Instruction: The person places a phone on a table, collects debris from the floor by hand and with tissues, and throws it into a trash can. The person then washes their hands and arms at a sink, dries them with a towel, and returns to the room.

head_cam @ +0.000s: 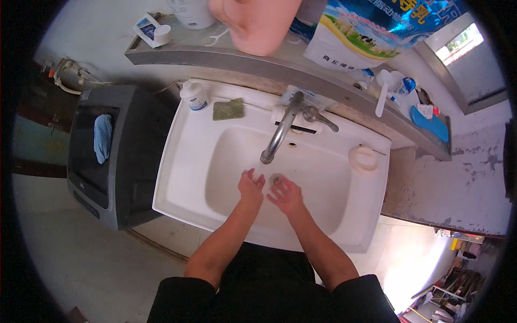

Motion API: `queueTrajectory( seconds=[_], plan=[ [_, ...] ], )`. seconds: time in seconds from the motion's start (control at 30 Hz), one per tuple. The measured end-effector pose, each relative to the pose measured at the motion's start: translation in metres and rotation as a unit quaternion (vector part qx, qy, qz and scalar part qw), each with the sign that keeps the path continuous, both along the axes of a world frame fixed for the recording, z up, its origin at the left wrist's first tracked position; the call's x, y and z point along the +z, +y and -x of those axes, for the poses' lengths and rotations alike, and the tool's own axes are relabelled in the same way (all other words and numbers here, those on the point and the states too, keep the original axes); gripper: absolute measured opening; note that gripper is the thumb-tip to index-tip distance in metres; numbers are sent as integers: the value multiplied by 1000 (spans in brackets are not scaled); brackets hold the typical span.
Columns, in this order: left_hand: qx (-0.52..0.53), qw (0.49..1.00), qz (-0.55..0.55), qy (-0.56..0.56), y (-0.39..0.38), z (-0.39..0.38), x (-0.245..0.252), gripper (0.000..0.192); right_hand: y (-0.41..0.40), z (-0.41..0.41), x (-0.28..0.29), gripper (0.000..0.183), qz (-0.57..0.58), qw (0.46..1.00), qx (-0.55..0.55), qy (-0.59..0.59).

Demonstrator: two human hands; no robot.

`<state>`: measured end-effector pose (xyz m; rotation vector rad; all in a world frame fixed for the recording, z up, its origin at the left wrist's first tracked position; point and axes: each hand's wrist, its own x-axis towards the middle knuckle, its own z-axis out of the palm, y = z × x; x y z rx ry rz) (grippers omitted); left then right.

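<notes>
My left hand [251, 185] is over the basin of a white ceramic sink [177, 177], its fingers curled and spread. A pale patch shows among these fingers, too small to identify. Facing it across a small gap, my right hand [287, 196] has its fingers apart and holds nothing that I can see. Behind the right fingertips, the metal drain [276, 179] is partly visible. The chrome faucet [282, 135] arches above both hands, with its lever handle [325, 121] on the right. No stream of water can be made out under the spout.
A white bottle [194, 96] and a green scouring pad [228, 110] sit on the sink's back left. On its right is a pale soap dish [363, 158]. A shelf [242, 64] holds a pink jug [258, 28]. Left stands a washing machine [133, 161] with a blue cloth [103, 138].
</notes>
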<state>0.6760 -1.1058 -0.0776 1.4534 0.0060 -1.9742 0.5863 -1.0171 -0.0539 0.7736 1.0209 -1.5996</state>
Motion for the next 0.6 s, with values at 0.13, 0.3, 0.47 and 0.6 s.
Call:
queueTrajectory(
  seconds=[0.13,0.3,0.47,0.6],
  plan=[
    [52,997,-12,51,-5,17,19,32,-12,-17,-20,29,134,986,87,-46],
    [-115,968,40,221,-11,61,28,33,-9,29,-1,21,208,975,20,70],
    [-380,913,26,146,4,82,49,29,46,71,1,29,17,974,-196,110],
    [-52,946,-67,314,-22,-12,-37,29,29,13,-26,32,160,984,74,-30]
  ],
)
